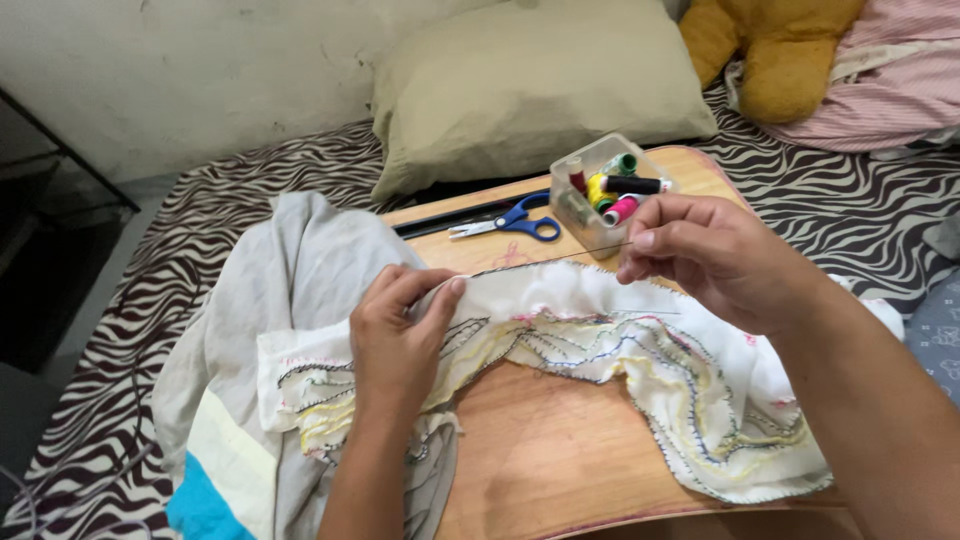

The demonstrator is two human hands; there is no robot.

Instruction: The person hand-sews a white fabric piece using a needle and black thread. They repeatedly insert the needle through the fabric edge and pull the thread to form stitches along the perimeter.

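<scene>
White embroidered cloth (600, 340) lies across our wooden lap table (560, 450), its stitched lines in black, yellow, blue and pink running in wavy bands from the left edge to the lower right. Our left hand (395, 335) pinches the upper hem of the cloth, thumb and fingers closed together on the fabric near its middle. Our right hand (715, 250) is raised just above the cloth's upper edge, its thumb and forefinger pressed together on a thin needle (585, 252) that points left toward the other hand (the thread on it is too fine for us to make out with certainty).

Behind the cloth, on the far part of the table, stands a clear plastic box (600, 195) holding thread spools (615, 195) in yellow, pink, green, black and dark red. Just left of the box lie blue-handled scissors (510, 222), blades pointing left, and near them a dark ruler-like strip (450, 215) runs along the table's edge. A grey garment (290, 290) with a pale yellow and turquoise panel is heaped under the cloth's left end and spills off the table onto the zebra-striped bedsheet (170, 300). Farther back rest an olive pillow (530, 85), a yellow plush toy (770, 50) and a pink striped pillow (900, 80).
</scene>
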